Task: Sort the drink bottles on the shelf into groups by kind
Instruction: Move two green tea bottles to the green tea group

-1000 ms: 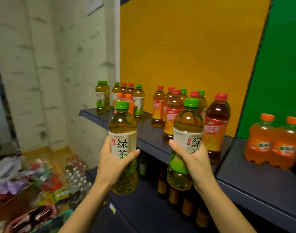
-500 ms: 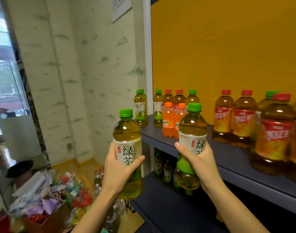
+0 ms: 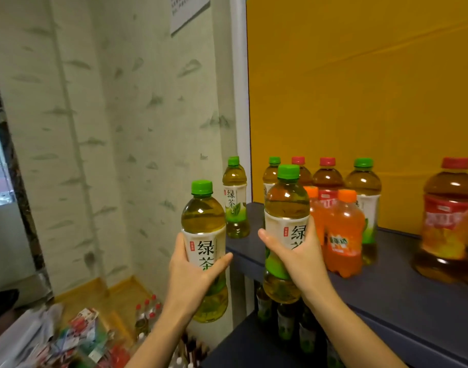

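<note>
My left hand (image 3: 191,272) grips a green-capped green tea bottle (image 3: 203,224) by its white label, held upright just left of the shelf's end. My right hand (image 3: 298,257) grips a second green tea bottle (image 3: 286,205) over the front edge of the dark shelf (image 3: 386,285). On the shelf's left end stand a green tea bottle (image 3: 235,197), two small orange soda bottles (image 3: 343,235), red-capped iced tea bottles (image 3: 327,179) and another green tea bottle (image 3: 363,181) behind them. A large red-capped iced tea bottle (image 3: 449,221) stands to the right.
A yellow panel (image 3: 360,88) backs the shelf and a patterned wall (image 3: 108,128) stands to its left. More bottles (image 3: 286,322) sit on the lower shelf. On the floor lie small red-capped bottles (image 3: 147,312) and a heap of packets (image 3: 76,341).
The view has swung left along the shelf. Both hands, still holding their green tea bottles, are now closer to the shelf's left end, near the orange sodas.
</note>
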A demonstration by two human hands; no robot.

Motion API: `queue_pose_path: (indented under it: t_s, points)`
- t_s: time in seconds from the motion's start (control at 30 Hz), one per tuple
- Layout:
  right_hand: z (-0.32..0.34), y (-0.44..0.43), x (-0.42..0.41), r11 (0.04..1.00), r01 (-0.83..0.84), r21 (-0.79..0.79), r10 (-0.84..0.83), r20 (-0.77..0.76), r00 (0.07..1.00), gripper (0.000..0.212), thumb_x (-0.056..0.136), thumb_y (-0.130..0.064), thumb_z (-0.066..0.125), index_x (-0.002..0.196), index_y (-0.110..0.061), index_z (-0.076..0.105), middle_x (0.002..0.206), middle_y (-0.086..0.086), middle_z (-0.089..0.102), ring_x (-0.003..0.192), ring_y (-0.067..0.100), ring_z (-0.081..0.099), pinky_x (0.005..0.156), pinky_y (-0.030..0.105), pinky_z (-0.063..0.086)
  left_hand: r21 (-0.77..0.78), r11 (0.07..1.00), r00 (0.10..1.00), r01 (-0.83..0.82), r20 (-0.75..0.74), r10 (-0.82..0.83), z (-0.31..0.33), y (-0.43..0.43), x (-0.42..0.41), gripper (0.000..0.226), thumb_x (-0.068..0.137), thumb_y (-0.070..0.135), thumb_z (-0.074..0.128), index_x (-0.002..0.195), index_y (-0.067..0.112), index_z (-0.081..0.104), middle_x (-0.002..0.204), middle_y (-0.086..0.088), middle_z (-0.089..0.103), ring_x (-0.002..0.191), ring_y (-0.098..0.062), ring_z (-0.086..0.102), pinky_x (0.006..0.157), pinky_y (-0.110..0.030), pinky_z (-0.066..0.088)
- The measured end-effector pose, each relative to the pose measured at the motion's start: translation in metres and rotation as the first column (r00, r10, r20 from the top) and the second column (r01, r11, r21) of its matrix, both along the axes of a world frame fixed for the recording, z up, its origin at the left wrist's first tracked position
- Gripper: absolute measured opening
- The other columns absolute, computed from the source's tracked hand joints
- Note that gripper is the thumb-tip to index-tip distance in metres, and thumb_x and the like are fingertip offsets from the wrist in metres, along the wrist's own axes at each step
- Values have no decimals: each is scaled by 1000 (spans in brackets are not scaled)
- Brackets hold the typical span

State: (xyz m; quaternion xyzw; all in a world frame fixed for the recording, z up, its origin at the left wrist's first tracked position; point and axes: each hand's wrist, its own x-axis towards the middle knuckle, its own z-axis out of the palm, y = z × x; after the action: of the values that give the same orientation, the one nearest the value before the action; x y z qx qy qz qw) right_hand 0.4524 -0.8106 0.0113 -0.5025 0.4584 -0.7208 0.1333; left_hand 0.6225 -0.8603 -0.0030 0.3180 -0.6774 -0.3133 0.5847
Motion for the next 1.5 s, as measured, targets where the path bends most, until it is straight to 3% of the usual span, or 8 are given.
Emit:
queue_pose_path:
  t_s: [0.2, 0.33, 0.47, 0.7, 0.97, 1.2, 1.33, 1.5]
  points:
    - [0, -75, 0, 998, 70, 8, -70, -30, 997, 82, 60, -41, 80, 129, -25, 40, 122, -7, 58, 113, 9, 56, 96, 36, 49, -51, 998, 998, 36, -41, -38, 19, -79, -12, 54, 63, 9, 80, 100, 31, 47, 95, 6, 60, 82, 9, 59, 66, -6, 48]
    - [0, -107, -3, 991, 131, 12, -130, -40, 991, 81, 65, -30, 81, 132, -20, 38, 123, -5, 56, 114, 10, 55, 94, 30, 50, -77, 996, 997, 55, -51, -59, 24, -122, -20, 58, 63, 9, 80, 109, 21, 46, 96, 8, 58, 80, 12, 58, 65, -6, 47]
    - [-4, -130, -5, 977, 207, 44, -206, -22, 978, 77, 64, -31, 81, 128, -19, 40, 119, -2, 57, 110, 13, 57, 90, 31, 52, -74, 992, 993, 101, -46, -104, 24, -164, -26, 57, 64, 8, 80, 107, 20, 45, 94, 8, 58, 84, -2, 59, 64, -7, 48]
    - [-6, -165, -6, 937, 342, 75, -341, -28, 940, 83, 62, -33, 82, 130, -23, 36, 123, -6, 55, 114, 10, 54, 94, 33, 50, 3, 968, 967, 250, -43, -250, 14, -227, -35, 62, 54, 35, 79, 107, 32, 46, 101, 6, 61, 94, -8, 61, 71, -22, 51]
    - [-6, -182, -3, 885, 450, 125, -448, -42, 893, 77, 64, -29, 82, 127, -23, 39, 120, -6, 56, 110, 9, 55, 89, 28, 52, 53, 936, 937, 347, -55, -345, 6, -263, -51, 64, 63, 21, 80, 114, 26, 41, 98, 10, 58, 91, -5, 58, 67, -20, 49]
    - [-7, -188, -1, 858, 496, 130, -494, -53, 868, 76, 61, -29, 84, 124, -25, 41, 120, -5, 57, 111, 10, 56, 92, 37, 52, 29, 911, 911, 410, -45, -409, 5, -275, -58, 67, 59, 25, 81, 113, 27, 40, 98, 13, 57, 91, -4, 58, 68, -19, 49]
    - [-5, -184, 2, 849, 501, 167, -500, -51, 864, 89, 59, -32, 85, 130, -25, 32, 126, -4, 53, 114, 13, 54, 93, 33, 51, 22, 912, 912, 410, -6, -410, 5, -276, -54, 76, 50, 42, 76, 114, 26, 38, 99, 14, 55, 94, -3, 56, 75, -27, 52]
    - [-3, -159, 8, 825, 508, 250, -479, -168, 861, 99, 67, -33, 80, 143, -27, 17, 134, -18, 35, 123, -3, 33, 91, 5, 31, -111, 950, 950, 292, -81, -301, -4, -269, -38, 84, 66, 42, 78, 135, 21, 34, 134, 3, 44, 124, -13, 43, 99, -22, 39]
